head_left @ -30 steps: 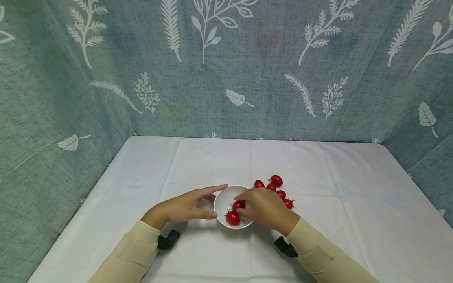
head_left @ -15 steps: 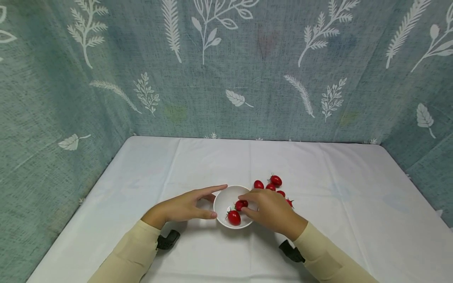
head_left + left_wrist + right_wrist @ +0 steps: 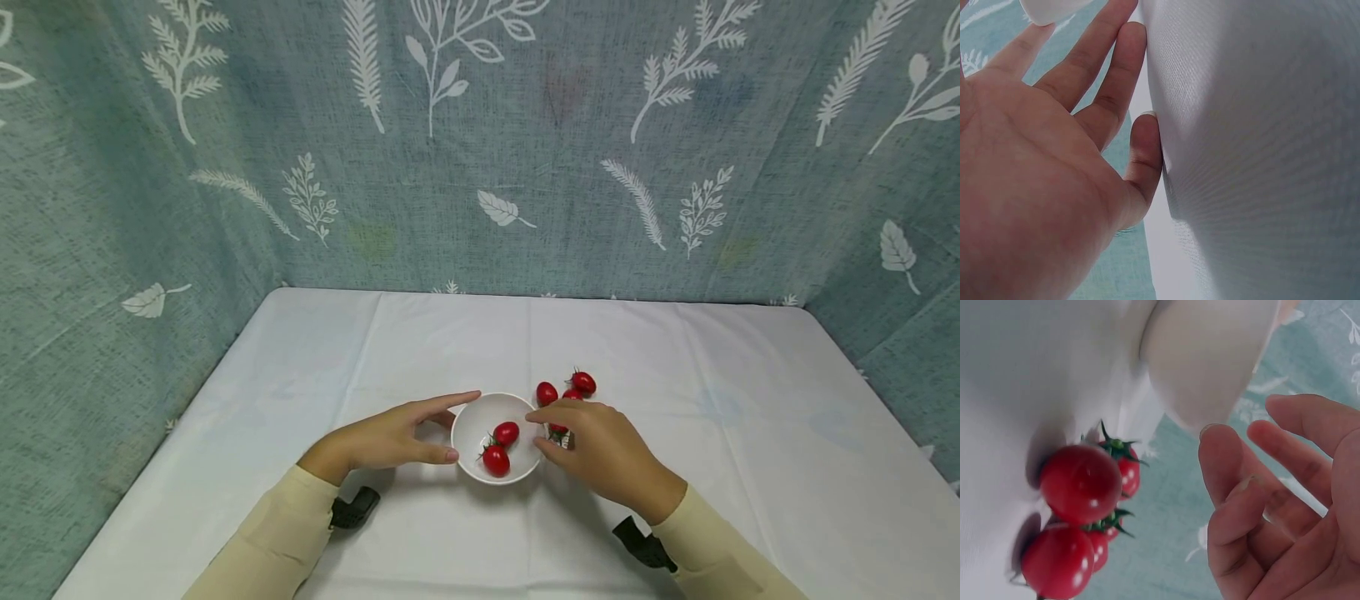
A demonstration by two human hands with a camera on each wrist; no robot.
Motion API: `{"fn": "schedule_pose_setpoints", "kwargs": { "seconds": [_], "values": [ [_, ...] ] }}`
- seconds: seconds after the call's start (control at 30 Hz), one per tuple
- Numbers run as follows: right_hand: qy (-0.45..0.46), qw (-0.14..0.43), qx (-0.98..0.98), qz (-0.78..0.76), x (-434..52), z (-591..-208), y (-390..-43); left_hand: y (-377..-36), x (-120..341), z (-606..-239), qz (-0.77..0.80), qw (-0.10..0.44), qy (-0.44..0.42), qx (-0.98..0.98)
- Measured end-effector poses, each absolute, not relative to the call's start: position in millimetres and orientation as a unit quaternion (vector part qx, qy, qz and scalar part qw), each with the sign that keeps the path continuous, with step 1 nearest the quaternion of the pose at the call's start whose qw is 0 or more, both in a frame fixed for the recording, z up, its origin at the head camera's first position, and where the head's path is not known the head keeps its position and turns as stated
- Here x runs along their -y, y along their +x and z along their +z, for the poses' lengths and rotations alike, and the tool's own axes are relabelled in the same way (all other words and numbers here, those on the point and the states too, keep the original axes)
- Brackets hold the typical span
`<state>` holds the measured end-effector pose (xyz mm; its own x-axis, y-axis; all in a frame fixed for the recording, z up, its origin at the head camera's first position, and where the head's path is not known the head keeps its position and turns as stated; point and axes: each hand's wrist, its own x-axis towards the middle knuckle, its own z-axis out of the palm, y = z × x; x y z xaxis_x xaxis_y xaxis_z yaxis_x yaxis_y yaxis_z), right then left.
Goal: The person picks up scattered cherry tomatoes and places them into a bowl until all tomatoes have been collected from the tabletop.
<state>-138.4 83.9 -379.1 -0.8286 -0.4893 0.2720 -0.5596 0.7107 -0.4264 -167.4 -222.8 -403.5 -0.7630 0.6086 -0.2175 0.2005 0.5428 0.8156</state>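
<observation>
While two cherry tomatoes (image 3: pixel 501 447) are already lying inside the small white bowl (image 3: pixel 472 425), several others are waiting on the table (image 3: pixel 750 433) just beside the bowl, on its right side; this loose group of tomatoes (image 3: pixel 564 390) is partly hidden behind the right hand (image 3: pixel 600 450), so I cannot count it exactly. Judging from this, the work of filling the bowl seems to be at an early stage, with a smaller part done and a larger part left. The left hand (image 3: pixel 386 437) is lying flat on the white tablecloth, its fingers (image 3: pixel 1088 59) straight and its thumb and forefinger touching or almost touching the left side of the bowl, holding nothing. The right hand is hovering close to the loose tomatoes, and its fingers (image 3: pixel 1241 487) are loosely bent and empty in the right wrist view, well near the fruit but not gripping it. Each tomato is keeping its little green stem. I am finding no brand, label or readable writing anywhere; the green cloth (image 3: pixel 480 142) behind the table is showing only white leaf patterns.
</observation>
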Motion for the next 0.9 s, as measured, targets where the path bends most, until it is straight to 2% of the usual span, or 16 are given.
{"fn": "schedule_pose_setpoints", "kwargs": {
  "seconds": [0.9],
  "values": [
    [0.204,0.061,0.947,0.241,-123.7,-388.7,-161.8,-167.2,223.5,-402.4,0.415,0.244,0.252,-0.840]
  ]
}}
